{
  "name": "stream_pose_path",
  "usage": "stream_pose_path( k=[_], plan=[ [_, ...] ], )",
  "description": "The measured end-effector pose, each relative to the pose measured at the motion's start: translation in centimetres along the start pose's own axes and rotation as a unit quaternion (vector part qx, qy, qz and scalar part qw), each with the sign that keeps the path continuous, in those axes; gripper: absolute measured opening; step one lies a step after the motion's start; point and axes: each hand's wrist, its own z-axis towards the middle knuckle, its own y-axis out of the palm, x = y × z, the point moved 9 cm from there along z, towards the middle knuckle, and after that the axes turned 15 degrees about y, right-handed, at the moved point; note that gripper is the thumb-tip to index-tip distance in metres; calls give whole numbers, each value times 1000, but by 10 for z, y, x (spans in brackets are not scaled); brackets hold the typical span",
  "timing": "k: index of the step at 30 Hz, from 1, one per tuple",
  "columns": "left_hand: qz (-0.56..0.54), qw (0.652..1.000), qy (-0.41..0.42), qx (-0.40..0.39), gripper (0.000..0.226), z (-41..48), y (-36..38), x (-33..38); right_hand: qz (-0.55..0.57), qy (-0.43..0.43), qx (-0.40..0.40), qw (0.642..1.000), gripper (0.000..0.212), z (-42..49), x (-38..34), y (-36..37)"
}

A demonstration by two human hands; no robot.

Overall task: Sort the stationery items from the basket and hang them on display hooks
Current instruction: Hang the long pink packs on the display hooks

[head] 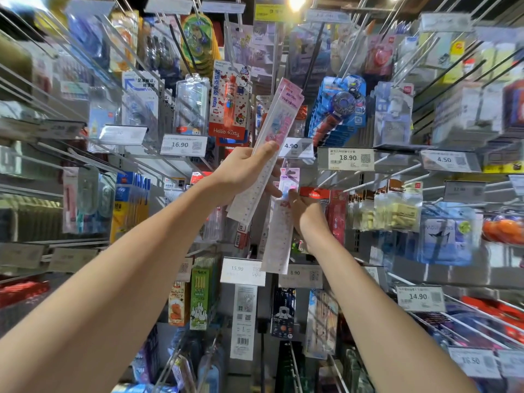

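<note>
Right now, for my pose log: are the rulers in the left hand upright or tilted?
Tilted. The rulers slant, tops to the right; the left hand grips them mid-length.

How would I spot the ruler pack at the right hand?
Find the 4.90 tag mid-wall. Just below it is a long pale ruler pack with a pink top, held by the right hand. Unlike the slanted rulers in the left hand, it is nearly upright.
</note>
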Motion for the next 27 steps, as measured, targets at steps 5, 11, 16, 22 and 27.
stream_pose_path(
  k=[5, 11, 16, 22, 27],
  plan=[
    [-32, 999, 0, -4, 65, -2, 2, 0, -110, 75, -31, 991, 44, 17, 10, 7],
    [-31, 999, 8, 12, 72, -5, -2, 2, -146, 163, -131, 967, 14, 6, 30, 31],
    [-23, 1000, 2, -3, 82, -3, 1, 2, -307, 127, -119, 936, 35, 9, 25, 15],
    [-44, 999, 8, 2, 57, 0, -1, -9, -284, 110, -38, 952, 30, 29, 47, 6],
    [-36, 999, 24, -19, 44, -2, 1, -9, -106, 8, 27, 994, 25, 11, 23, -6]
  ],
)
